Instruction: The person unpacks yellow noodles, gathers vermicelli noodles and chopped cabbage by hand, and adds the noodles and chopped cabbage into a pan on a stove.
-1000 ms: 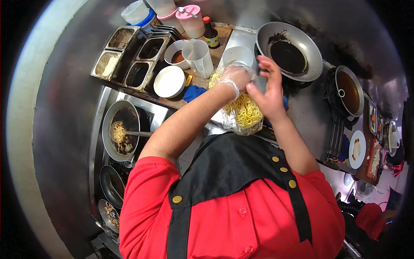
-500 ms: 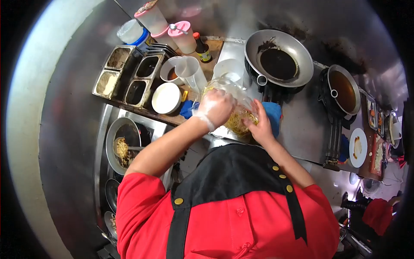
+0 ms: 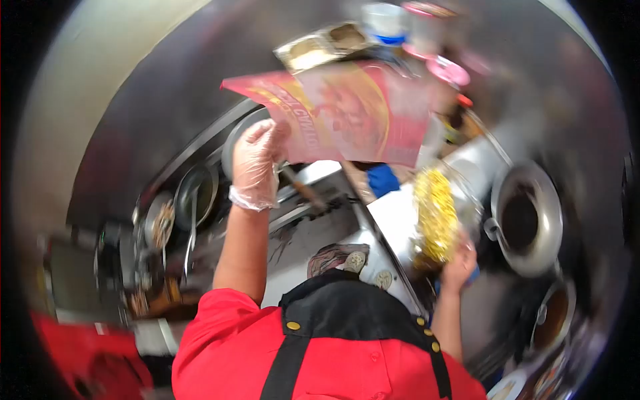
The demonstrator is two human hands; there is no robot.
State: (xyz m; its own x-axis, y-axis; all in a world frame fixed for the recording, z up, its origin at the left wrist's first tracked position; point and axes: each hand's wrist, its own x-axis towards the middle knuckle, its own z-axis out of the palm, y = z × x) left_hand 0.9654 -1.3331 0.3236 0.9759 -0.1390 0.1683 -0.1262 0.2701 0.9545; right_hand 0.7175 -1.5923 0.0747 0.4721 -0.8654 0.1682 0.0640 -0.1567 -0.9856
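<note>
My left hand (image 3: 257,157), in a clear plastic glove, is raised over the stove side. Its fingers are closed on the edge of a red and yellow printed plastic bag (image 3: 360,110), spread out flat and blurred by motion. My right hand (image 3: 460,263) is at the lower right end of a clear bag of yellow noodles (image 3: 435,213) on the white counter. Its fingers curl round the plastic there, partly blurred. A blue cloth (image 3: 382,180) lies between the two bags.
On the right stand a wok with dark liquid (image 3: 550,213) and a second pan of brown liquid (image 3: 555,317). Pans (image 3: 197,193) with utensils sit on the left. Metal bins (image 3: 310,53) and pink-lidded tubs (image 3: 447,70) stand at the back, near an orange-capped bottle (image 3: 457,120).
My view has swung left. My left hand has left the noodle bag, moved left and now holds up the red printed bag. My right hand stays at the noodles.
</note>
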